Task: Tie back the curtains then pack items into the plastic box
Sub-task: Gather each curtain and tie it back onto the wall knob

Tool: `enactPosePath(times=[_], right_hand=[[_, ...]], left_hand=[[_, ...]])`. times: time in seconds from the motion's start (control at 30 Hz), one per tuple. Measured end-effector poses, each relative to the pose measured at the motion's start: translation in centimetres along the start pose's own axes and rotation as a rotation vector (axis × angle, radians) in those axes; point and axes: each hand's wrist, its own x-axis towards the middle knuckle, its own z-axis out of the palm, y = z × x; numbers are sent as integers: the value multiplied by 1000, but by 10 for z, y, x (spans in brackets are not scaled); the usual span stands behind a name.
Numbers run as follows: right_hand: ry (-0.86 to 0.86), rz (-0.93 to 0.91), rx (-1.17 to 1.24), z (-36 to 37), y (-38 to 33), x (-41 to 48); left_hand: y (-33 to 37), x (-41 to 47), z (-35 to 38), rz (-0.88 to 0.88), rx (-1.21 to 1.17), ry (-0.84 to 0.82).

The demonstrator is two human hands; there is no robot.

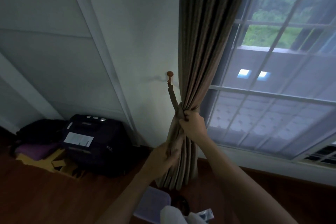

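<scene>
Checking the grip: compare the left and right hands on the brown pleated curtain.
The right hand sits higher, gripping the fabric tieback wrapped round the brown pleated curtain; the left hand is lower, gripping curtain fabric below. The right hand is toward the window, the left hand toward the wall. Both curl round cloth.

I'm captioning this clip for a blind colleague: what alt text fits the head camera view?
The right hand grips a tie band wrapped round a bunched brown curtain beside a window; the band runs up to a wall hook. The left hand holds the fabric lower down, above a plastic box on the floor.
</scene>
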Motion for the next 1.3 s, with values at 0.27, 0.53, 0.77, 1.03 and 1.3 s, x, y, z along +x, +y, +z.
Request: enactPosePath(times=[0.27,0.53,0.77,1.03,1.3], right_hand=[[-59,30,121,-1,17,-9],[-7,-17,147,-8,21,-11],[44,-71,-126,-38,38,-15],[18,-182,-260,-64,66,-35],[-79,-162,-269,-100,82,-32]], left_hand=[[45,96,-49,-317,-383,222],[58,122,-47,-568,-667,-83],[37,105,-10,-679,-773,134],[65,96,5,-298,-146,489],[151,128,46,779,670,217]])
